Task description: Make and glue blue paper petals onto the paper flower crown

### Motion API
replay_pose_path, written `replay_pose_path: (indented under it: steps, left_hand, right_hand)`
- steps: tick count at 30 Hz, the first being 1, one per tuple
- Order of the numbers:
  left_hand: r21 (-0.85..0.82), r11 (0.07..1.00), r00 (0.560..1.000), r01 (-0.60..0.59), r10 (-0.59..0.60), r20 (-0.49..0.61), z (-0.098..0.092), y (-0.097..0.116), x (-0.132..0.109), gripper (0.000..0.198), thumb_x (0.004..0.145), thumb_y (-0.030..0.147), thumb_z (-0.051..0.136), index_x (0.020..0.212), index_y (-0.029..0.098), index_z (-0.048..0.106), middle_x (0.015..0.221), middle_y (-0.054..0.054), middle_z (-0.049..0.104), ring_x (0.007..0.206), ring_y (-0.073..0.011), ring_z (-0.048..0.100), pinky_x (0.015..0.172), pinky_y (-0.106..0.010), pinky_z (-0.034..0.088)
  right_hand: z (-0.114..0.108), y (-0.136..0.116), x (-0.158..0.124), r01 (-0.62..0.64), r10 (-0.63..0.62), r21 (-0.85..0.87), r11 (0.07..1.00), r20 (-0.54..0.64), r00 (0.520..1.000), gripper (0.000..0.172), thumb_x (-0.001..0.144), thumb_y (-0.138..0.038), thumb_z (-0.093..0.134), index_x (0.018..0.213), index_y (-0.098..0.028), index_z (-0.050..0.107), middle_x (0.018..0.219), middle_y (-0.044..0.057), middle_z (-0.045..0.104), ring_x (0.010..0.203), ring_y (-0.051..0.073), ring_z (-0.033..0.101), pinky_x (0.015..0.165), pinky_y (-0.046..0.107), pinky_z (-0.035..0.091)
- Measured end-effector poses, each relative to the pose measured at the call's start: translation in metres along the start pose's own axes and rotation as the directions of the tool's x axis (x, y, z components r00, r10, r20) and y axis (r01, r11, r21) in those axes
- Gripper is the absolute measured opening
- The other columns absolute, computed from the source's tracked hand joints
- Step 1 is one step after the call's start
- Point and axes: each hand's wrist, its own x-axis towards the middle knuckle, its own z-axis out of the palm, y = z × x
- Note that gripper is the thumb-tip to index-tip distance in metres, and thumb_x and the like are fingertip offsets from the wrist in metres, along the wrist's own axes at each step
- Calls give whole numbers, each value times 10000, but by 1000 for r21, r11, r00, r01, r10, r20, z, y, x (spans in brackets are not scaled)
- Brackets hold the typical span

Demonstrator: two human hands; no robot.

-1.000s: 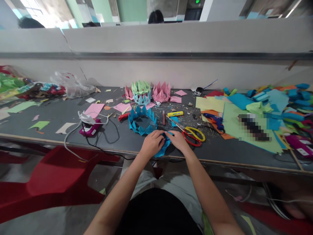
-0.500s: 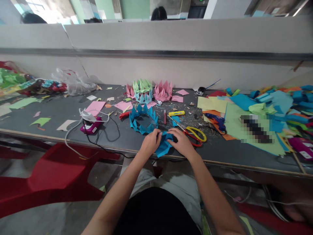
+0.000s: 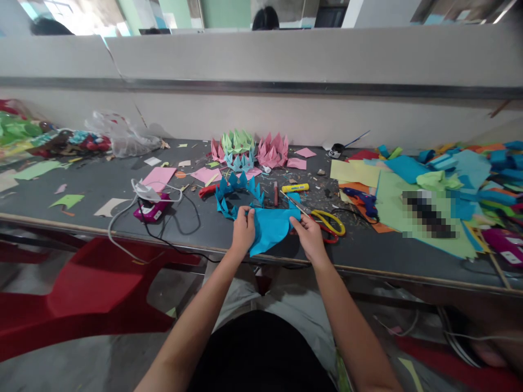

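Observation:
A sheet of blue paper (image 3: 270, 227) is stretched between my two hands above the table's front edge. My left hand (image 3: 244, 228) pinches its left end, thumb on top. The right end is pinched by my right hand (image 3: 307, 233). Just behind my left hand stands a ring of folded blue paper points (image 3: 223, 200), its front partly hidden by the hand and sheet. Scissors (image 3: 329, 222) with yellow and red handles lie beside my right hand, blades toward the sheet. A small blue paper piece (image 3: 293, 199) lies under the blades.
Behind are a yellow glue stick (image 3: 296, 187), a brownish-red stick (image 3: 275, 194), and green and pink folded-paper rings (image 3: 273, 152). Left stands a purple power strip (image 3: 153, 211) with cords. A blue glue gun (image 3: 362, 200) and a paper pile (image 3: 402, 209) lie right. A red stool (image 3: 87, 283) is below left.
My hands have moved apart, the left one leftward. The blue paper, crumpled between my fingers before, is now spread out flatter and covers the front of the blue ring.

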Motion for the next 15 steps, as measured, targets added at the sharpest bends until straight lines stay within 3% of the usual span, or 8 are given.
replay_pose_path:
  steps: [5, 8, 11, 13, 15]
  left_hand:
    - [6, 1000, 1000, 28, -28, -14, 0, 1, -3, 170, 910, 325, 355, 870, 199, 461, 475, 71, 360, 433, -137, 443, 469, -221, 267]
    - [28, 999, 1000, 30, -30, -7, 3, 4, -9, 132, 878, 322, 434, 897, 201, 485, 498, 58, 422, 447, -151, 471, 482, -232, 254]
    - [35, 998, 999, 42, -41, -20, 4, 6, -12, 126, 862, 317, 466, 904, 203, 497, 515, 48, 453, 461, -162, 490, 492, -238, 254]
    - [24, 998, 997, 57, -56, -43, 2, 6, -10, 140, 882, 323, 428, 899, 201, 496, 503, 50, 440, 457, -163, 483, 490, -239, 256]
    - [0, 997, 995, 75, -75, -71, 0, 5, -7, 166, 901, 326, 385, 886, 197, 488, 502, 50, 432, 460, -158, 476, 489, -238, 265]
  right_hand:
    - [2, 0, -1, -85, 85, 23, 996, 1, 996, 359, 765, -537, 499, 795, -189, 578, 593, 1, 580, 554, 184, 577, 489, 295, 476]
    - [2, -3, -2, -88, 88, -17, 996, 22, 996, 355, 695, -506, 616, 883, -206, 598, 746, 27, 654, 721, 229, 626, 644, 358, 510]
    - [2, -4, -3, -58, 64, -96, 994, 60, 996, 480, 593, -400, 731, 1007, -221, 567, 935, 56, 672, 918, 266, 613, 828, 423, 472]
    - [1, -2, -4, -66, 73, -82, 994, 91, 993, 543, 593, -346, 728, 1079, -221, 518, 966, 66, 667, 904, 262, 620, 831, 437, 472]
    - [-1, 1, -4, -106, 99, 44, 993, 131, 986, 528, 611, -332, 709, 1079, -220, 492, 970, 69, 668, 870, 246, 631, 807, 426, 488]
